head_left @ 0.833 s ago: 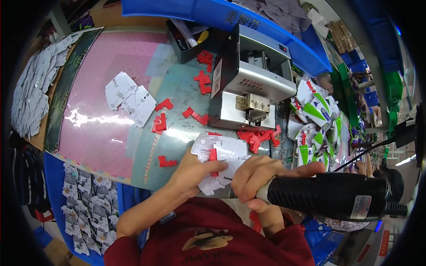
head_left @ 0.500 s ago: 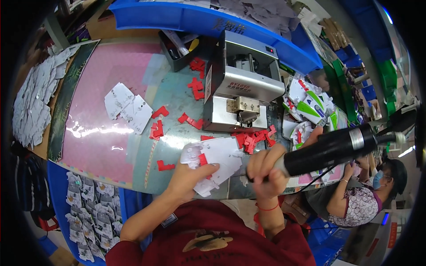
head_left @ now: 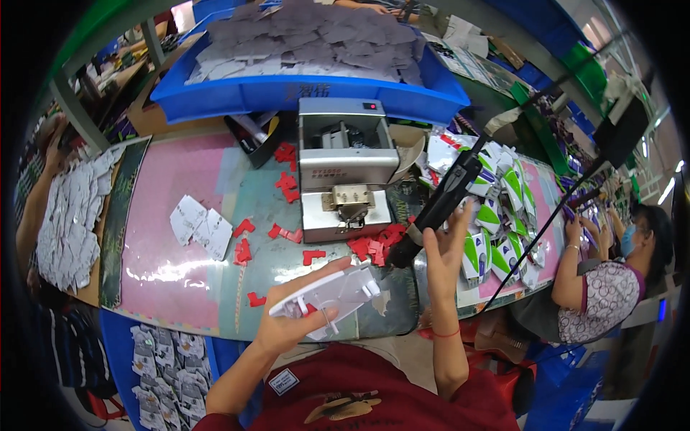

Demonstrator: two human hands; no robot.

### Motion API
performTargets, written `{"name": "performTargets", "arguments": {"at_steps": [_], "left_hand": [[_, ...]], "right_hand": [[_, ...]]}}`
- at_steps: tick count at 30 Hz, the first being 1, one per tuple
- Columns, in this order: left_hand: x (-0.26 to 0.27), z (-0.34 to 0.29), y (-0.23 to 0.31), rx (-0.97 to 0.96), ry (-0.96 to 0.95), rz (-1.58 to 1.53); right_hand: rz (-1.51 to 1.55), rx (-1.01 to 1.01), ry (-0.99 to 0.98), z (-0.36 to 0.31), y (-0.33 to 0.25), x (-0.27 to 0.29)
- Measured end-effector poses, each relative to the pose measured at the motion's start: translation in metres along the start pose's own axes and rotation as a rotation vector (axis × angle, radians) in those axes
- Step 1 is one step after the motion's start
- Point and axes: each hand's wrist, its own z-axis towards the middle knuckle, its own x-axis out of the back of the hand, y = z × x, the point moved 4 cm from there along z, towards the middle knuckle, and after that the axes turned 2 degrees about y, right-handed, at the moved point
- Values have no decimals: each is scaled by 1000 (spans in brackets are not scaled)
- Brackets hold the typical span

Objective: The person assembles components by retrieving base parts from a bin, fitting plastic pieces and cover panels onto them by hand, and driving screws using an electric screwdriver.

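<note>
My left hand is closed round a white plastic shell, held tilted above the front of the table. A small red plastic piece sits inside the shell by my thumb. My right hand is open, fingers stretched upward, just right of a black electric screwdriver. The screwdriver hangs slanted on its cord; whether my fingers brush it I cannot tell. Behind the shell stands a silver screw feeder. Loose red pieces lie in front of it and to its left.
White-and-green shells are heaped at the right. Two white shells lie on the left mat. A blue bin full of white parts spans the back; another blue bin is at lower left. A co-worker sits at the right.
My right hand has let go of the screwdriver, which now hangs more upright. My left hand has tilted the shell. The whole view has shifted, showing more of the back bin.
</note>
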Motion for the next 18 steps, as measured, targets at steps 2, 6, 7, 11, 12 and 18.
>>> {"name": "performTargets", "arguments": {"at_steps": [2,6,7,11,12,18], "left_hand": [[-7,1,9,-255,-93,167],[-32,6,10,-302,-215,199],[-39,7,10,-328,-225,228],[-61,7,12,-349,-259,446],[-69,7,11,-350,-304,433],[-104,0,-2,-122,-520,386]], "right_hand": [[63,106,13,-2,-34,5],[118,281,-538,-9,-84,13],[31,398,-580,-12,-96,11],[71,262,-652,-26,-82,12],[95,298,-595,-29,-81,19],[76,304,-321,-36,-70,85]]}}
